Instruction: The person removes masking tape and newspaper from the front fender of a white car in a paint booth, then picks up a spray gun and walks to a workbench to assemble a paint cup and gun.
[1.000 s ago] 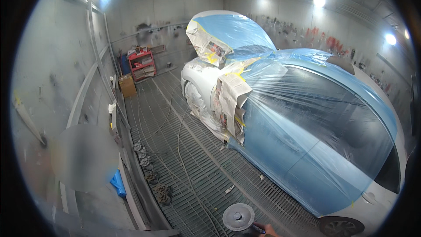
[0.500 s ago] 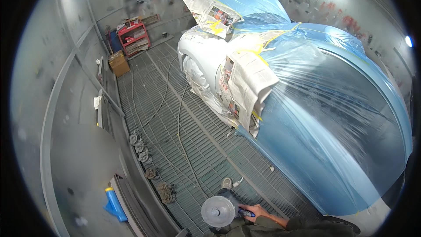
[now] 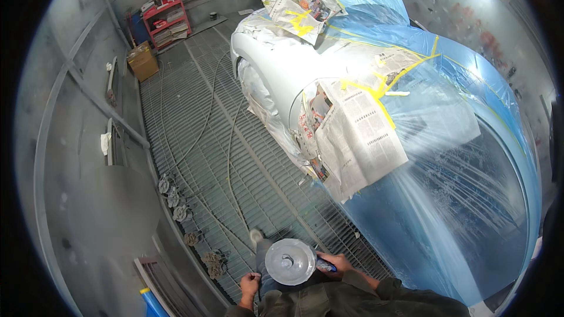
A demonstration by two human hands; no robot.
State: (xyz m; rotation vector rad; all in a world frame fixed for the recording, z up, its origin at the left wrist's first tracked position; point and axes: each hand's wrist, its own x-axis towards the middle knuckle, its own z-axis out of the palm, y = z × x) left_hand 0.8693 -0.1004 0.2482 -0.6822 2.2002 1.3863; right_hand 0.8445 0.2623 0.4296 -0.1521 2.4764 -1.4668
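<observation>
My right hand is closed round the blue-marked handle of a spray gun. On the gun sits a round, translucent grey paint cup, seen from above with a knob in the middle of its lid. Low beside my leg hangs my left hand, its fingers curled; anything inside them is hidden. To the right stands a car, its bare pale grey fender framed by taped newspaper and blue plastic film. Silvery film covers the wheel.
Hoses run across the grated floor. Crumpled grey lumps lie along the left wall. At the back are a cardboard box and a red shelf rack. Something blue and tubular is at lower left.
My left hand has come into view. The spray gun stays in my right hand. The view has moved closer to the car, and the newspaper flap now lies flatter.
</observation>
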